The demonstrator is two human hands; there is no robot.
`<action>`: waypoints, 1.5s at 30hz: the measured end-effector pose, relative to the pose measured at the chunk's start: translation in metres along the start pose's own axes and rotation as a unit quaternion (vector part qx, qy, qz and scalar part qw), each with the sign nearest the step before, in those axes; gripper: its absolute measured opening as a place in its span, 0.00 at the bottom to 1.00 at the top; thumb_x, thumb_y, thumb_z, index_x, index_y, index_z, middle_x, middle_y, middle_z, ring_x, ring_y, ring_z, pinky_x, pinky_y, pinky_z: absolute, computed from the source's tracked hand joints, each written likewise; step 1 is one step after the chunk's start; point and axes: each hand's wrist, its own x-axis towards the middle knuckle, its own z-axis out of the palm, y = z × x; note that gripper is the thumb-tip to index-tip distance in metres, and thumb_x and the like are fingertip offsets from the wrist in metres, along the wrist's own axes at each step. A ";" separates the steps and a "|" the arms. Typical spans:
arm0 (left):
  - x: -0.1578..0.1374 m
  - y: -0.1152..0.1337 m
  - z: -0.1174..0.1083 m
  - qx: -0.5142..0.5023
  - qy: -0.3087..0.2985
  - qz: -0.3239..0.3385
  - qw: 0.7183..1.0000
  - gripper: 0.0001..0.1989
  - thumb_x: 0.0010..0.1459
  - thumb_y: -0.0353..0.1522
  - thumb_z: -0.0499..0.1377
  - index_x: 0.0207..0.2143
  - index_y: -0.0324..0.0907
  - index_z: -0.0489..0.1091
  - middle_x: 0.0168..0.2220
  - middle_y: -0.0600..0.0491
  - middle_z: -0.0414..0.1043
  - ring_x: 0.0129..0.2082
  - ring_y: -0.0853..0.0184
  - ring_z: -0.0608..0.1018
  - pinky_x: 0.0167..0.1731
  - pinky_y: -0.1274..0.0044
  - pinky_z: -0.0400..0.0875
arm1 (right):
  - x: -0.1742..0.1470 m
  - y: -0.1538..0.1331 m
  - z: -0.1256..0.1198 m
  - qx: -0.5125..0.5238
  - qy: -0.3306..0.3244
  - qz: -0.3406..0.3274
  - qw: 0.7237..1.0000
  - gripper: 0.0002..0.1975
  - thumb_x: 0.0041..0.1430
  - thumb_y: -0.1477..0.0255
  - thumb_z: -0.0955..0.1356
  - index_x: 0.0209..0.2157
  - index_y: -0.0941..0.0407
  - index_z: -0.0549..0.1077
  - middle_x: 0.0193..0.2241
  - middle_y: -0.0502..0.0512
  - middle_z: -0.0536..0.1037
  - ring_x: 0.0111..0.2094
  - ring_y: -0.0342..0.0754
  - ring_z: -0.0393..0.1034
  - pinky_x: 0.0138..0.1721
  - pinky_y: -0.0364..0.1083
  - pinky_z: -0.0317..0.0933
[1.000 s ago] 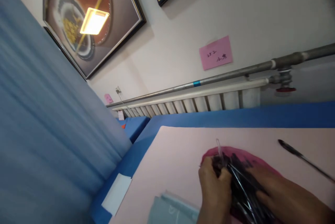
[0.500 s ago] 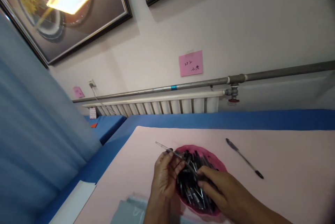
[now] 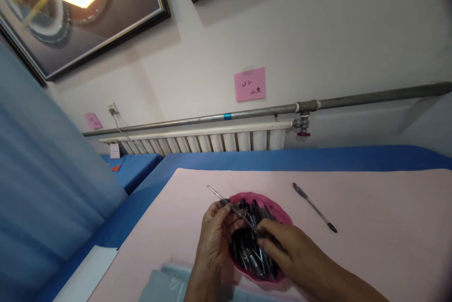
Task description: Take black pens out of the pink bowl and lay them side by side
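Holding a clear tube (image 3: 240, 216) aslant above the bowl (image 3: 257, 195), pinched toward its upper part by the left hand (image 3: 213, 236) and at its lower end by the right hand (image 3: 287, 245), with the top end poking free past the left fingertips. Cannot tell the firmness of either pinch, nor name the small dark piece at the left fingers.

Liable to slip, with so thin and probably slick a wall under mere fingertips. Liable also to flex or crack, given opposing pulls from both sides. Once dropped, perhaps easily lost among the dark pens (image 3: 254, 259) (plenty of look-alikes down there). Possible, too, to nudge the bowl with the right hand, close as that is to the rim, and spill pens.

Working over a pink sheet (image 3: 384, 226) on a blue table (image 3: 339, 158), with a lone pen (image 3: 315, 208) apart to the bowl's right, a grey-blue packet (image 3: 160, 288) at the near edge and white paper (image 3: 86, 271) at the left. Facing a pale wall (image 3: 325, 34), with a pipe (image 3: 197, 121) above a radiator (image 3: 229, 142), a pink note (image 3: 250, 84) higher up, and a blue curtain (image 3: 52, 175) at the left.
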 end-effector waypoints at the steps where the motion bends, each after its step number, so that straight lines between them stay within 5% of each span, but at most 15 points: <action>1: 0.000 0.001 0.000 0.004 0.007 0.005 1.000 0.12 0.43 0.30 0.66 0.28 0.38 0.64 0.26 0.52 0.74 0.26 0.69 0.77 0.26 0.79 0.71 | 0.000 0.000 -0.001 -0.006 0.003 0.004 1.000 0.06 0.58 0.73 0.60 0.28 0.54 0.65 0.25 0.50 0.74 0.27 0.47 0.68 0.28 0.45 0.59; 10: 0.004 0.002 -0.007 0.170 0.057 0.053 0.982 0.10 0.44 0.33 0.63 0.28 0.37 0.67 0.22 0.55 0.69 0.22 0.73 0.72 0.23 0.81 0.67 | 0.003 0.012 -0.015 -0.094 0.073 0.061 0.991 0.06 0.55 0.73 0.60 0.26 0.54 0.65 0.25 0.51 0.75 0.27 0.49 0.69 0.27 0.45 0.58; 20: 0.008 -0.005 -0.018 0.429 0.021 0.107 0.897 0.11 0.54 0.38 0.53 0.35 0.41 0.69 0.29 0.52 0.73 0.28 0.66 0.74 0.26 0.77 0.65 | 0.004 0.014 -0.014 -0.081 0.049 0.086 0.992 0.05 0.54 0.74 0.61 0.25 0.54 0.64 0.23 0.50 0.75 0.26 0.48 0.70 0.25 0.43 0.56; 23: 0.007 0.000 -0.020 0.541 0.033 0.129 0.830 0.10 0.56 0.36 0.50 0.29 0.41 0.68 0.26 0.53 0.72 0.28 0.67 0.72 0.29 0.77 0.63 | 0.004 0.017 -0.014 -0.078 0.048 0.083 0.992 0.05 0.54 0.74 0.61 0.25 0.54 0.65 0.24 0.50 0.75 0.26 0.48 0.70 0.26 0.43 0.56; 29: -0.005 -0.001 -0.008 0.786 0.018 0.132 0.604 0.09 0.53 0.33 0.53 0.31 0.41 0.72 0.35 0.48 0.72 0.37 0.62 0.72 0.37 0.74 0.61 | 0.004 0.019 -0.012 -0.089 0.054 0.082 0.991 0.05 0.54 0.74 0.61 0.26 0.55 0.65 0.25 0.52 0.76 0.27 0.48 0.70 0.26 0.43 0.55; 33: -0.013 -0.007 0.004 0.843 0.010 0.108 0.527 0.12 0.52 0.35 0.54 0.31 0.39 0.74 0.38 0.44 0.72 0.40 0.58 0.70 0.40 0.71 0.60 | 0.005 0.018 -0.012 -0.095 0.050 0.081 0.991 0.05 0.53 0.75 0.61 0.25 0.55 0.64 0.24 0.52 0.75 0.26 0.47 0.69 0.26 0.42 0.55; 40: -0.011 -0.007 0.004 0.837 0.000 0.082 0.541 0.11 0.46 0.32 0.54 0.30 0.38 0.74 0.37 0.45 0.72 0.39 0.57 0.71 0.40 0.69 0.60 | 0.005 0.018 -0.012 -0.091 0.056 0.070 0.992 0.05 0.54 0.75 0.61 0.25 0.55 0.64 0.24 0.51 0.75 0.26 0.46 0.69 0.26 0.42 0.55; 42: -0.010 -0.008 0.002 0.821 0.007 0.088 0.563 0.08 0.44 0.30 0.55 0.27 0.39 0.73 0.36 0.45 0.72 0.39 0.57 0.71 0.39 0.69 0.60 | 0.004 0.017 -0.011 -0.082 0.057 0.066 0.993 0.05 0.54 0.75 0.61 0.26 0.56 0.65 0.23 0.51 0.75 0.25 0.46 0.68 0.26 0.42 0.55; 45: -0.008 -0.008 -0.003 0.763 0.025 0.127 0.633 0.03 0.43 0.28 0.56 0.22 0.41 0.69 0.32 0.46 0.71 0.36 0.58 0.72 0.37 0.70 0.60 | 0.003 0.016 -0.012 -0.058 0.060 0.064 0.994 0.05 0.54 0.75 0.61 0.26 0.56 0.66 0.23 0.50 0.75 0.25 0.45 0.68 0.25 0.42 0.56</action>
